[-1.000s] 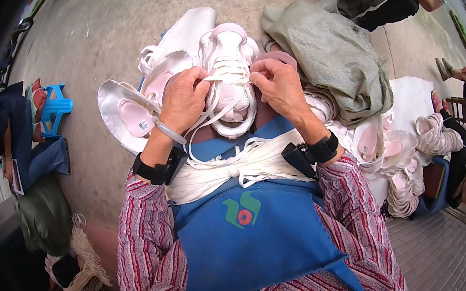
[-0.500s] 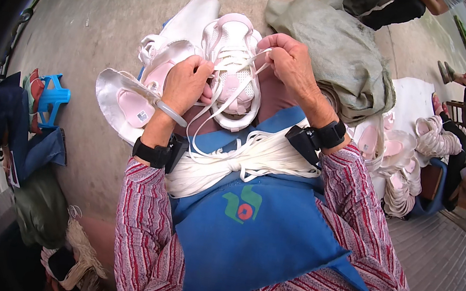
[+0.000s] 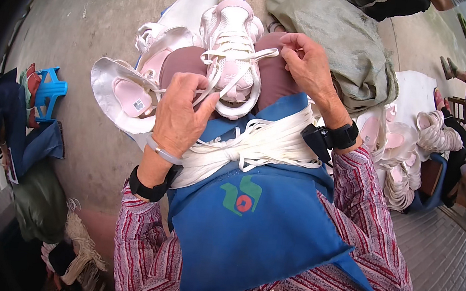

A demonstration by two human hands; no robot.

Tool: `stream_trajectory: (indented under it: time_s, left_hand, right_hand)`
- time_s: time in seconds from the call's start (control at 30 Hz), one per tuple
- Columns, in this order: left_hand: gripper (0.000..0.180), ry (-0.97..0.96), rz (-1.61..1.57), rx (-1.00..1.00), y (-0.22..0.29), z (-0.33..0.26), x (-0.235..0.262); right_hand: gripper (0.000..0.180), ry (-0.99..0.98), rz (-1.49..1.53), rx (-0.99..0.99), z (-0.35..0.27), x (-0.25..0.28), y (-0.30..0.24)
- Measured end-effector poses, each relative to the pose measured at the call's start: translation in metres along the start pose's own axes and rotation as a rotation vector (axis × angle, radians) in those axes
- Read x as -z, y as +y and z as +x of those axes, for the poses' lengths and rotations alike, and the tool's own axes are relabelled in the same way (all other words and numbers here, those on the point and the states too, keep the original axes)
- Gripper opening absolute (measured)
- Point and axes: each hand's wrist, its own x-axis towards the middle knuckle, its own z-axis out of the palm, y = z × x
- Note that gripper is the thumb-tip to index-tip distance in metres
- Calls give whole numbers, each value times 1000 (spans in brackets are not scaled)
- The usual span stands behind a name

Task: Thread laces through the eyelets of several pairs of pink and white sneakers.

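Observation:
A white and pale pink sneaker [image 3: 235,36] stands on my lap between my knees, its toe toward me. A flat white shoelace [image 3: 229,55] runs through its eyelets and crosses over the tongue. My left hand [image 3: 181,108], closed, pinches one part of the lace near the shoe's toe, with a tail showing past its knuckles. My right hand [image 3: 306,65] is closed at the upper right, thumb and index fingertips at the lace's outer loop. A thick bundle of white laces [image 3: 250,147] lies across the blue apron [image 3: 258,229] on my lap.
More pink-lined white shoes [image 3: 129,96] sit at my left knee. A grey-green cloth sack [image 3: 331,42] lies at the right, beside several piled shoes [image 3: 398,158]. A blue stool [image 3: 50,93] stands at the left. Other people sit at the right edge.
My left hand has moved down toward me, pulling away from the shoe. My right hand has shifted slightly right and outward. The lace now spreads in a loop at the right.

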Motion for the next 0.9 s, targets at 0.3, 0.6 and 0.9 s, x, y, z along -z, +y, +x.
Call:
stream_trajectory:
  time_s: [0.3,0.6,0.9]
  left_hand:
    - [24,18,397,-254,-3,-13,-14]
    - [7,-45,42,-66,-7,-11,-9]
    - [14,-277,-431,208,-2,-8,16]
  right_hand:
    - [18,-22,-32,97,-27,-4,-25]
    - [28,-113,-25,56,-17,-9,-32]
    - [14,-170,125,-100,-3,-13,-33]
